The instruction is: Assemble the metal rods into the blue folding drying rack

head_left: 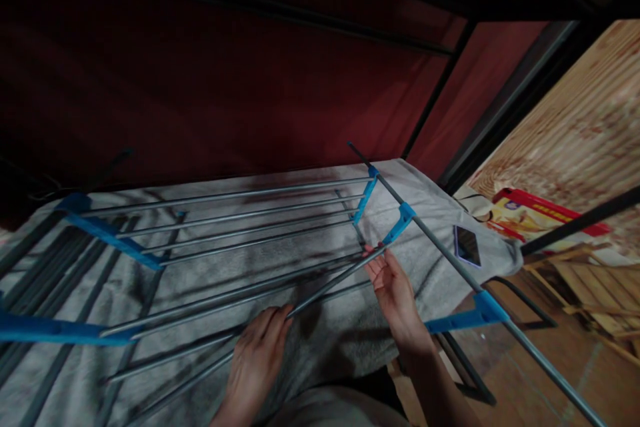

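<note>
Hands on the grey rod (340, 278): your left (257, 353) pinches its near end, while your right (395, 290) sits palm-up at its far end, fingers half-curled; whether they pinch, I can't tell. Between your hands, it slants from eight toward two o'clock. The blue bracket (400, 224) lies at your right hand's twelve, that hand nearer.

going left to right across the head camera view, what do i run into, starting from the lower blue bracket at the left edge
lower-left blue bracket → left hand → right hand → phone → red and yellow package
</note>
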`<state>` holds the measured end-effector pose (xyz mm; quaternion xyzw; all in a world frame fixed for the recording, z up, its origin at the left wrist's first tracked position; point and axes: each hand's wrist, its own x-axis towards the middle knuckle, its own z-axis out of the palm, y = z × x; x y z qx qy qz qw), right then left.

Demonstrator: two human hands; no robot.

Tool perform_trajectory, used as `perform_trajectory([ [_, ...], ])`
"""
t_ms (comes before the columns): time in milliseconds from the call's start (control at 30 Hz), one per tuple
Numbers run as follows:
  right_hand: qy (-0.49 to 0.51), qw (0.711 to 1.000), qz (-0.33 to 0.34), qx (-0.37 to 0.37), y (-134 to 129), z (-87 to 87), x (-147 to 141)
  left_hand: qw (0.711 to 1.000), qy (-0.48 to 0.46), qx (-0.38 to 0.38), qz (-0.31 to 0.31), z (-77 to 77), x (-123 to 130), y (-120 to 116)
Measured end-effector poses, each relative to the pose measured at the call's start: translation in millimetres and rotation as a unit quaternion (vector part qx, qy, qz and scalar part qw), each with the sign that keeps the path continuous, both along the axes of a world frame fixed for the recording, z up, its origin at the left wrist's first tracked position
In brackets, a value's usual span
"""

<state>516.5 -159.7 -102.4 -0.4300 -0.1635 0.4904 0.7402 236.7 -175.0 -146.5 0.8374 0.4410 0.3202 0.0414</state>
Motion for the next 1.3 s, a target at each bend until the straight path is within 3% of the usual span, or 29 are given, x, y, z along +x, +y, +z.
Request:
perform_trajectory([
  [267, 0.188, 0.981, 0.004, 0.046, 2, 0.8, -12, 0.998, -0.005, 0.054, -0.006, 13.5, 11, -4],
  [500, 0.267, 0.962, -0.034, 0.054, 4, 7.0, -19, 0.992, 0.037, 0.124, 0.010, 26.2, 17, -9],
  [733, 0.289, 0.953, -0.015, 0.084, 6, 16.8, -15, 0.987, 0.078, 0.142, 0.017, 38.2, 21, -14],
  [867, 0.277, 0.957, -0.021, 0.085, 8, 22.8, -13, 0.989, 0.086, 0.115, 0.024, 40.1, 27, -15],
  [1000, 0.241, 0.967, -0.046, 0.073, 6, 26.1, -30, 0.993, 0.077, 0.088, 0.033, 38.5, 34, -13],
  [1167, 0.233, 0.969, -0.005, 0.082, 5, 26.4, -57, 0.991, 0.074, 0.101, 0.051, 41.1, 39, -15],
  [1300, 0.265, 0.959, 0.026, 0.099, 6, 30.8, -61, 0.989, 0.072, 0.124, 0.049, 46.3, 37, -17],
])
